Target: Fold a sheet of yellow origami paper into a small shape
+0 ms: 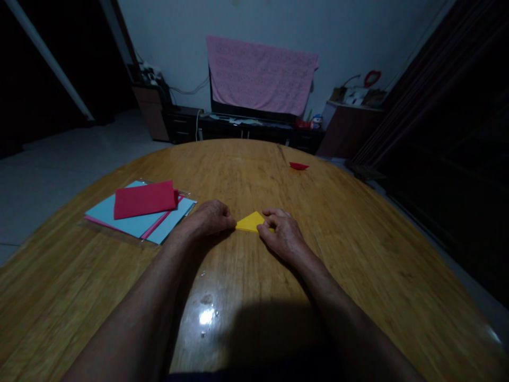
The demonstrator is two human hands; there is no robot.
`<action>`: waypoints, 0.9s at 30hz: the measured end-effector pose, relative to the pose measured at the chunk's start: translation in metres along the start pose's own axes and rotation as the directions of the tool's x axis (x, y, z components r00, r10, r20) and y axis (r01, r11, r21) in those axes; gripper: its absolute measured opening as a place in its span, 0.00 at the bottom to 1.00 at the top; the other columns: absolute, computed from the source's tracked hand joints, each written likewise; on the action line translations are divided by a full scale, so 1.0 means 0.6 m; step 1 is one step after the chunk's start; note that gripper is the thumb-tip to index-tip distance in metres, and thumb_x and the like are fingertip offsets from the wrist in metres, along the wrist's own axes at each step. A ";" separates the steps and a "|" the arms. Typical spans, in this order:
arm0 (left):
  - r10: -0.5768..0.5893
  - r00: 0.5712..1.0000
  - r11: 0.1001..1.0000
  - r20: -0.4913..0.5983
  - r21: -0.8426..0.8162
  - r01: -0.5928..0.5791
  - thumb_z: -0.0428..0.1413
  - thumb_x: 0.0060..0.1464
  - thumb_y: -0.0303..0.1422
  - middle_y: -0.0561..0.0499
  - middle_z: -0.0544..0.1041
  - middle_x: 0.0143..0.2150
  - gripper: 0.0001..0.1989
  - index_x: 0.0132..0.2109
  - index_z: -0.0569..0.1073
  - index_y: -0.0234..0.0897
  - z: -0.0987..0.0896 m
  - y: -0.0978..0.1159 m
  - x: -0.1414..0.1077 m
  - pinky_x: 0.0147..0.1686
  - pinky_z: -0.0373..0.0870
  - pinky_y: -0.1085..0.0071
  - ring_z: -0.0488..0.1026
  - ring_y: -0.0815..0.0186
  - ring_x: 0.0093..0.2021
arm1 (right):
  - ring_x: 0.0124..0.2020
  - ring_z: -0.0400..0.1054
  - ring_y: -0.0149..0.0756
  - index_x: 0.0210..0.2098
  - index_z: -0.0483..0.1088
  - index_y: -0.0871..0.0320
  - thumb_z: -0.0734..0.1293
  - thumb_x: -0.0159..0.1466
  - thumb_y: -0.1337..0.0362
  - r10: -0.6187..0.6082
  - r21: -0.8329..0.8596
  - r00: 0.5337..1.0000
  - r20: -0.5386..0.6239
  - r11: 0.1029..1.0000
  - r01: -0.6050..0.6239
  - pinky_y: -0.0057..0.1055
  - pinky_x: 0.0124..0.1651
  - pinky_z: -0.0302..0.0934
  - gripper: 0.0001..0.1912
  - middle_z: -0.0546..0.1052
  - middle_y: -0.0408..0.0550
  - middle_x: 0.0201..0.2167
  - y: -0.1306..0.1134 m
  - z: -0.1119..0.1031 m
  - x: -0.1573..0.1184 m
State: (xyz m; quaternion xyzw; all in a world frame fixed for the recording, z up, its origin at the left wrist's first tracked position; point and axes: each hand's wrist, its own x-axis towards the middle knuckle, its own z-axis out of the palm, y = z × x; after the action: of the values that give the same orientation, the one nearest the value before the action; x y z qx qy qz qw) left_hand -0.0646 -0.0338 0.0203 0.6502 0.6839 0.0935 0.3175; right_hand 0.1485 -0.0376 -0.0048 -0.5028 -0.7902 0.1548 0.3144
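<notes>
A piece of yellow folded paper (249, 222), roughly triangular with its peak pointing away from me, lies on the wooden table between my hands. My left hand (214, 216) is closed, its thumb and finger pinching the left corner of the paper. On the other side my right hand (283, 231) pinches the right part with thumb and forefinger, partly covering it. Both hands rest low at the tabletop.
Left on the round table (238, 170) are light-blue and pink paper sheets (131, 215) in a clear sleeve, topped by a folded red paper (145, 200). A small red folded paper boat shape (298, 166) sits near the far edge. Beyond, a pink cloth (260, 74) covers a screen.
</notes>
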 end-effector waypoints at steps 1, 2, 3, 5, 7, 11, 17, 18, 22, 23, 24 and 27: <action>-0.006 1.000 1.000 0.000 -0.002 0.006 0.55 0.47 0.41 0.51 0.72 0.21 0.12 0.30 0.75 0.36 0.000 0.001 -0.001 0.21 0.59 0.73 0.67 0.68 0.21 | 0.46 0.67 0.41 0.19 0.65 0.57 0.66 0.55 0.66 0.001 -0.002 1.000 -0.001 1.000 -0.001 0.39 0.50 0.59 0.09 0.74 0.52 0.45 0.000 0.000 0.000; -0.012 1.000 1.000 0.001 -0.003 0.012 0.55 0.47 0.40 0.51 0.72 0.21 0.12 0.30 0.75 0.36 -0.001 0.002 -0.001 0.21 0.59 0.73 0.67 0.68 0.21 | 0.46 0.67 0.41 0.19 0.65 0.57 0.66 0.55 0.66 0.001 -0.005 1.000 -0.001 1.000 -0.001 0.39 0.50 0.59 0.09 0.74 0.52 0.45 0.000 0.000 0.000; -0.017 1.000 1.000 0.001 -0.003 0.017 0.55 0.46 0.40 0.51 0.72 0.21 0.12 0.31 0.75 0.36 -0.001 0.003 -0.002 0.21 0.58 0.73 0.67 0.69 0.21 | 0.46 0.67 0.41 0.19 0.65 0.57 0.66 0.55 0.66 0.001 -0.008 1.000 -0.001 1.000 -0.001 0.39 0.50 0.59 0.09 0.74 0.52 0.45 0.000 0.000 0.000; -0.025 1.000 1.000 0.004 -0.005 0.025 0.55 0.46 0.40 0.51 0.72 0.21 0.12 0.31 0.76 0.36 -0.002 0.005 -0.003 0.21 0.58 0.73 0.67 0.69 0.21 | 0.46 0.67 0.41 0.19 0.65 0.57 0.66 0.55 0.66 0.000 -0.014 1.000 -0.001 1.000 0.000 0.39 0.50 0.59 0.09 0.74 0.52 0.45 0.000 0.000 0.000; -0.023 1.000 1.000 0.007 -0.005 0.023 0.55 0.46 0.40 0.52 0.72 0.21 0.12 0.31 0.76 0.36 -0.002 0.005 -0.004 0.22 0.59 0.74 0.67 0.69 0.22 | 0.46 0.67 0.41 0.20 0.65 0.57 0.66 0.55 0.66 -0.003 -0.018 1.000 -0.008 1.000 0.003 0.39 0.50 0.59 0.09 0.74 0.52 0.45 0.001 0.000 0.000; -0.021 1.000 1.000 0.007 0.007 0.021 0.55 0.46 0.40 0.52 0.72 0.21 0.12 0.31 0.76 0.37 -0.003 0.004 -0.003 0.22 0.59 0.74 0.68 0.68 0.22 | 0.46 0.67 0.41 0.20 0.65 0.57 0.66 0.55 0.65 -0.014 -0.019 1.000 -0.003 1.000 0.014 0.39 0.49 0.59 0.09 0.74 0.52 0.45 0.002 0.001 0.000; -0.004 1.000 0.999 -0.010 0.040 0.005 0.55 0.46 0.40 0.51 0.74 0.23 0.12 0.31 0.76 0.37 -0.002 0.003 -0.002 0.22 0.60 0.73 0.69 0.67 0.23 | 0.46 0.67 0.41 0.20 0.65 0.57 0.66 0.55 0.66 -0.013 -0.027 1.000 0.002 1.000 0.013 0.39 0.49 0.59 0.09 0.74 0.52 0.45 0.002 0.003 0.001; -0.008 1.000 0.999 -0.008 0.042 0.009 0.55 0.46 0.40 0.51 0.74 0.23 0.12 0.31 0.76 0.37 -0.002 0.003 -0.002 0.22 0.60 0.73 0.69 0.67 0.23 | 0.46 0.67 0.41 0.20 0.65 0.57 0.66 0.55 0.66 -0.015 -0.027 1.000 0.002 1.000 0.015 0.39 0.49 0.59 0.09 0.74 0.52 0.45 0.002 0.003 0.001; -0.018 1.000 1.000 -0.002 0.017 0.018 0.55 0.46 0.40 0.50 0.74 0.23 0.12 0.32 0.76 0.36 -0.001 0.003 -0.002 0.21 0.59 0.73 0.69 0.68 0.22 | 0.46 0.67 0.41 0.20 0.64 0.57 0.66 0.55 0.66 -0.013 -0.030 1.000 -0.002 0.999 0.013 0.39 0.49 0.59 0.09 0.74 0.51 0.44 0.002 0.002 0.000; -0.023 1.000 1.000 -0.006 0.011 0.023 0.55 0.46 0.40 0.50 0.74 0.23 0.12 0.32 0.76 0.36 -0.001 0.002 -0.002 0.21 0.59 0.73 0.68 0.68 0.22 | 0.46 0.67 0.41 0.20 0.64 0.57 0.66 0.55 0.66 -0.014 -0.030 1.000 -0.003 0.999 0.014 0.39 0.49 0.59 0.09 0.74 0.51 0.44 0.002 0.002 0.000; -0.026 1.000 1.000 -0.007 0.008 0.026 0.55 0.46 0.40 0.50 0.74 0.22 0.12 0.32 0.76 0.36 0.000 0.002 -0.002 0.20 0.59 0.73 0.68 0.68 0.22 | 0.46 0.67 0.41 0.20 0.64 0.57 0.66 0.55 0.66 -0.018 -0.030 1.000 -0.002 0.999 0.017 0.39 0.49 0.59 0.09 0.74 0.51 0.44 0.002 0.002 0.000; -0.024 1.000 1.000 -0.009 0.005 0.024 0.55 0.46 0.40 0.51 0.73 0.22 0.12 0.32 0.76 0.36 0.000 0.001 -0.002 0.21 0.59 0.73 0.68 0.68 0.22 | 0.46 0.66 0.41 0.20 0.64 0.57 0.66 0.55 0.67 -0.025 -0.031 1.000 0.000 0.999 0.025 0.38 0.49 0.59 0.09 0.74 0.51 0.44 0.003 0.003 0.000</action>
State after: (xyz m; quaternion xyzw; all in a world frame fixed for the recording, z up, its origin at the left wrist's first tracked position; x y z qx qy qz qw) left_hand -0.0640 -0.0347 0.0209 0.6424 0.6933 0.0909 0.3137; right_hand 0.1486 -0.0368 -0.0068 -0.4975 -0.7987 0.1386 0.3087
